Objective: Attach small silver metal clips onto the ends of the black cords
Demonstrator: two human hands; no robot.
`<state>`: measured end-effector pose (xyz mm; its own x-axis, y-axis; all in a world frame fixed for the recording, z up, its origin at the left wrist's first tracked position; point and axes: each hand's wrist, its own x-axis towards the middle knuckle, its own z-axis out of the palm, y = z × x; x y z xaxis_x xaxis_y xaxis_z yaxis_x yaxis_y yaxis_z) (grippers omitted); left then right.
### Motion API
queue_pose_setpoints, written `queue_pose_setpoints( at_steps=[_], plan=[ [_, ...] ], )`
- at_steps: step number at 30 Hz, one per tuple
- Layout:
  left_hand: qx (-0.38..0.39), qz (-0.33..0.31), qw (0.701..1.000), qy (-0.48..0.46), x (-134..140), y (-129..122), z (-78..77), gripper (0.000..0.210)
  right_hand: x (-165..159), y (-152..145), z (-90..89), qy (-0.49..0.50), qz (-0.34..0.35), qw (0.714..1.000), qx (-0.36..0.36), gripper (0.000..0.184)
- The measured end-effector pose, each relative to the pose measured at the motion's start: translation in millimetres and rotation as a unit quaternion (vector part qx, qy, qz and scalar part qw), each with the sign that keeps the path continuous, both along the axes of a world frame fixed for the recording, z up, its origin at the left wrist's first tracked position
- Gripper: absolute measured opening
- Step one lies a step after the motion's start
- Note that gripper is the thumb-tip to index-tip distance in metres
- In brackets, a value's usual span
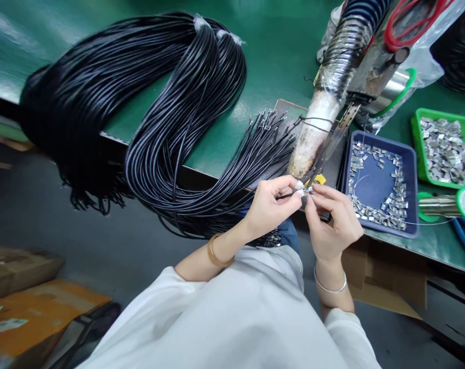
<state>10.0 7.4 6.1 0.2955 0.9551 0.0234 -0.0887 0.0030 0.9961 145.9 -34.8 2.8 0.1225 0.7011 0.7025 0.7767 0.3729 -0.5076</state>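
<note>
My left hand (274,201) is closed in a pinch on the end of a black cable (285,195). Against it, my right hand (331,218) is also pinched, on a small metal connector (306,191) at the cable's tip; the fingers hide most of it. White and dark coverings show on some fingertips. Just above the hands are the slim metal tip of a soldering iron (324,151) and the brown-stained white mouth of an extraction hose (307,148). Many loose black cable ends (269,125) fan out to the left, on a dark board.
A large bundle of black cables (194,102) hangs over the green table's edge. At right stand a blue tray (413,169) and a green tray (417,138) with small metal connectors. Beside them lies a solder wire spool (440,207), its thin wire crossing the blue tray. Cardboard boxes (21,269) sit below.
</note>
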Motion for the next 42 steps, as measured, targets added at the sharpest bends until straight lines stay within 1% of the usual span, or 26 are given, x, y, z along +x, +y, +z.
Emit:
queue_pose_setpoints(
  at_steps=[7, 20, 24, 32, 39, 42],
  plan=[
    [-0.004, 0.01, 1.0, 0.028, -2, 1, -2.0, 0.009, 1, -1, -1.3, -0.008, 0.021, 1.0, -0.003, 0.015],
    [0.0, 0.006, 1.0, 0.016, 1, -2, -7.1, 0.011, 0, 0, -1.9, 0.013, 0.004, 1.0, -0.008, 0.02],
    [-0.001, 0.01, 1.0, 0.019, 0, -1, -5.6, 0.012, 0, 1, -1.6, 0.02, 0.01, 1.0, -0.01, 0.021],
    [0.01, 0.017, 1.0, 0.008, 0, 2, 4.0, 0.01, -2, 0, 1.9, 0.022, 0.003, 1.0, -0.004, 0.022],
    [-0.009, 0.006, 1.0, 0.026, -2, 4, -0.4, 0.008, 1, -1, 0.1, -0.014, 0.019, 1.0, 0.006, 0.021],
    [-0.014, 0.003, 1.0, 0.018, -2, 3, -2.2, 0.009, 2, -1, 0.3, -0.007, 0.021, 1.0, 0.003, 0.021]
  ],
)
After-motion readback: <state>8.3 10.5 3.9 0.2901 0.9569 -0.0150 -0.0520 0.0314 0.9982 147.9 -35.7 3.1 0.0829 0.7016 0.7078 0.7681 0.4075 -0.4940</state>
